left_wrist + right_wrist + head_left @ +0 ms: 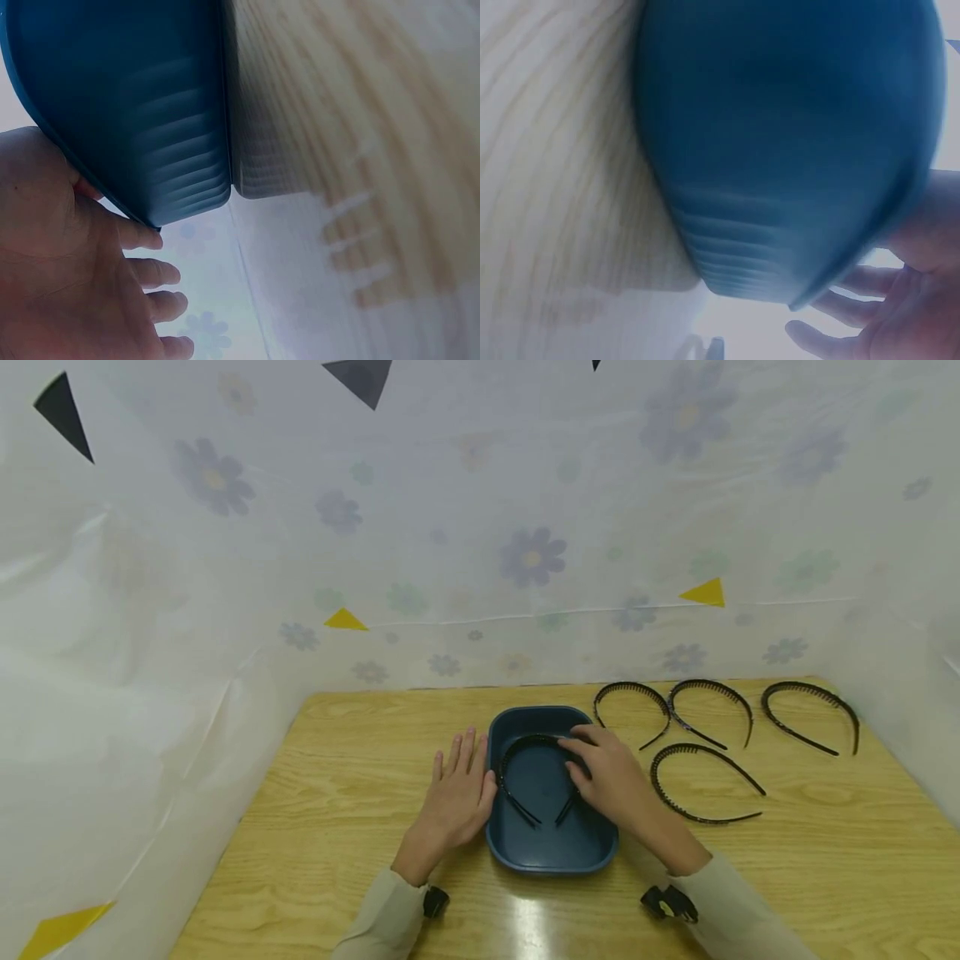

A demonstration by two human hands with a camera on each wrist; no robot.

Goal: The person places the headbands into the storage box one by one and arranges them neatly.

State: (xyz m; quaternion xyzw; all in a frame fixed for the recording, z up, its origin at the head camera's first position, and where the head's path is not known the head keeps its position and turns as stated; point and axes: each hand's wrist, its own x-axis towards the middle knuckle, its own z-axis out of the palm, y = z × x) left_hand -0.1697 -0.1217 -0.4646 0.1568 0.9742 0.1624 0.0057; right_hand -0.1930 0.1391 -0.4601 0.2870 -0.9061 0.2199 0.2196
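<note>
A dark blue plastic tub point(551, 856) stands on the table, with black toothed headband point(504, 768) hoops inside, its paired ends suggesting a stack. My left hand point(457, 789) lies along the tub's left side, fingers straight and thumb by the rim. In the left wrist view, the fingertips point(154, 271) reach past the tub's corner. My right hand point(611, 777) reaches over the right rim, fingers spread and loosely bent. One fingertip overlaps the top of the headband, and the hand hides the hoop's right side. The right wrist view shows relaxed fingers point(840, 307) beyond the rim.
Several more black headbands lie right of the tub: one nearest point(663, 793), two touching at the back point(630, 685), point(705, 683), and one far right point(806, 687). A white flowered sheet point(450, 560) hangs behind the wooden table point(337, 827) and along its sides.
</note>
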